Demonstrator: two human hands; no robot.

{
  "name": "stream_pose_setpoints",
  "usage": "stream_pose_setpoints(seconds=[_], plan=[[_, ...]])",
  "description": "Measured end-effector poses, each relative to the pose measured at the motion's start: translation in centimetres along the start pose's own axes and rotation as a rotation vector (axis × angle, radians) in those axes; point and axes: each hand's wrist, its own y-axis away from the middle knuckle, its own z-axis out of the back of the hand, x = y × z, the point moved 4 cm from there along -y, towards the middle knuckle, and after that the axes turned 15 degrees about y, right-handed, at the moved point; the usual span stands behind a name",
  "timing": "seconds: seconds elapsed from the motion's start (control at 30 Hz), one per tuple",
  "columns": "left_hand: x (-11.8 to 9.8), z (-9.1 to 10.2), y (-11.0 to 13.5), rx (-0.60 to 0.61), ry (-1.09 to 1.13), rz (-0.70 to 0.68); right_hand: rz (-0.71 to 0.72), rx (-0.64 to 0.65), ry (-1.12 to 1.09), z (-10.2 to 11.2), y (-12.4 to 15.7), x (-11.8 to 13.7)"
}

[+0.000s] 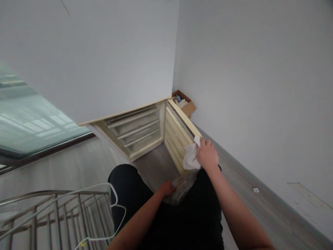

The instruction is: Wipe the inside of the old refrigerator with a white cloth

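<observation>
In front of me stands a white fridge-like cabinet [125, 59] with its low compartment [137, 130] showing pale shelf ridges. Its cream door [174, 135] is swung open toward me. My right hand [208, 155] is closed on a white cloth [191, 156] at the door's near upper edge, and part of the cloth hangs over the inner side. Lower down, between my knees, my left hand [166, 188] has its fingers curled at the edge of a greyish, blotchy thing [181, 187] whose kind is unclear. The left fingertips are partly hidden.
An open cardboard box [188, 107] with mixed items sits behind the door by the wall. A metal rack [57, 218] with a white cord [122, 208] is at lower left. A glass panel [33, 114] stands at left. A small white object [255, 190] lies on the floor at right.
</observation>
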Motion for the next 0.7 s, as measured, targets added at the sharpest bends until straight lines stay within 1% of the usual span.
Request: stream_pose_setpoints(seconds=[0.1,0.2,0.3,0.37,0.47,0.53,0.6,0.63,0.7], plan=[[-0.2,-0.4,1.0,-0.040,-0.042,0.016,0.013,0.002,0.013,-0.7,-1.0,-1.7],[-0.1,-1.7,2.2,-0.038,-0.064,0.021,0.016,0.005,0.024,-1.2,-1.8,-2.9],[0.1,-3.4,3.4,-0.044,-0.061,0.025,0.007,-0.006,0.019,-1.3,-1.8,-3.3],[0.2,-4.4,4.0,-0.058,-0.045,0.027,-0.010,-0.018,-0.009,-1.0,-1.4,-2.9],[0.4,-5.1,4.5,-0.087,-0.002,0.025,-0.057,-0.020,-0.114,-0.3,0.0,-1.1],[0.2,-4.9,4.7,-0.122,0.041,0.012,-0.062,-0.028,-0.247,0.4,1.2,0.9],[-0.2,-3.9,4.6,-0.180,0.075,-0.004,-0.021,-0.077,-0.427,1.6,2.6,3.4],[-0.5,-3.1,4.5,-0.240,0.115,-0.021,0.013,-0.118,-0.537,2.4,3.3,4.7],[-1.0,-0.8,4.4,-0.418,0.270,-0.082,0.104,-0.209,-0.821,3.9,5.1,7.0]])
